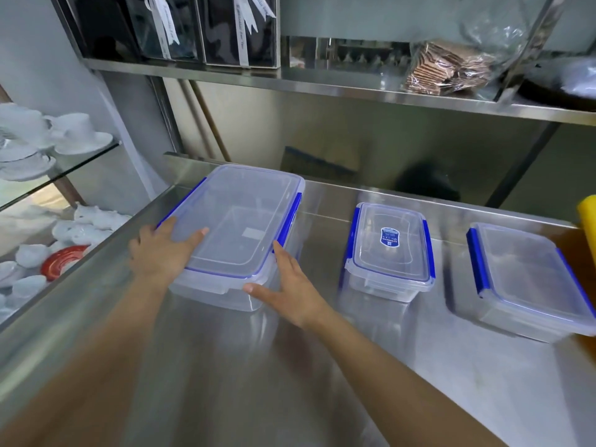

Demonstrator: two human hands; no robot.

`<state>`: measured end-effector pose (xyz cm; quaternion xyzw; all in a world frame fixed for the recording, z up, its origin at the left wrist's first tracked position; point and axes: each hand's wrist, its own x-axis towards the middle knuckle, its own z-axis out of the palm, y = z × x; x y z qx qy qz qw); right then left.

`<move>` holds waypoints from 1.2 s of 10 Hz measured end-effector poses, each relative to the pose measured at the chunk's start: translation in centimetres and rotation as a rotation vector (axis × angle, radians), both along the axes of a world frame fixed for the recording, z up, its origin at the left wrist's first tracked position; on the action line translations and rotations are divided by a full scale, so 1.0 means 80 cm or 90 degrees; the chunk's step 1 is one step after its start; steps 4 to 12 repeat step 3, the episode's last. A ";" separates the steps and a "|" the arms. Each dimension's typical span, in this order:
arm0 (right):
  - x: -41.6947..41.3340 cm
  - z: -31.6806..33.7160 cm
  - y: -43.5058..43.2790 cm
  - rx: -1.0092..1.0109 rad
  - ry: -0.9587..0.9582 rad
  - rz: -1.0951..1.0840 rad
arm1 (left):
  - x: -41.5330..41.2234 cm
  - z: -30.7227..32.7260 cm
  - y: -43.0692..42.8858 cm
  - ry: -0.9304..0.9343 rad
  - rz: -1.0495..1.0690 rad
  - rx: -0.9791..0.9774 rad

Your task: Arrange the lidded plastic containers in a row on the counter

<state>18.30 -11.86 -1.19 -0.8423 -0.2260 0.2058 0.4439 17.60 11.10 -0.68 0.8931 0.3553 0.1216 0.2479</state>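
Three clear lidded plastic containers with blue clips stand on the steel counter [322,366]. The large container [245,221] is at the left. My left hand [161,250] lies on its near left corner, fingers spread over the lid. My right hand [287,285] presses against its near right corner, thumb at the front wall. A small container [390,250] with a blue label on its lid stands in the middle. A flat medium container [529,279] stands at the right, turned at an angle.
A steel shelf [354,88] overhangs the counter's back, bearing black boxes and a bag of wafers [448,69]. White cups and saucers [64,137] fill glass shelves at the left. A yellow object [587,217] pokes in at the right edge.
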 end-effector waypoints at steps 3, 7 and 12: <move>0.007 0.029 -0.023 -0.054 -0.042 0.023 | -0.003 0.019 -0.025 0.023 -0.015 0.087; 0.007 0.029 -0.023 -0.054 -0.042 0.023 | -0.003 0.019 -0.025 0.023 -0.015 0.087; 0.007 0.029 -0.023 -0.054 -0.042 0.023 | -0.003 0.019 -0.025 0.023 -0.015 0.087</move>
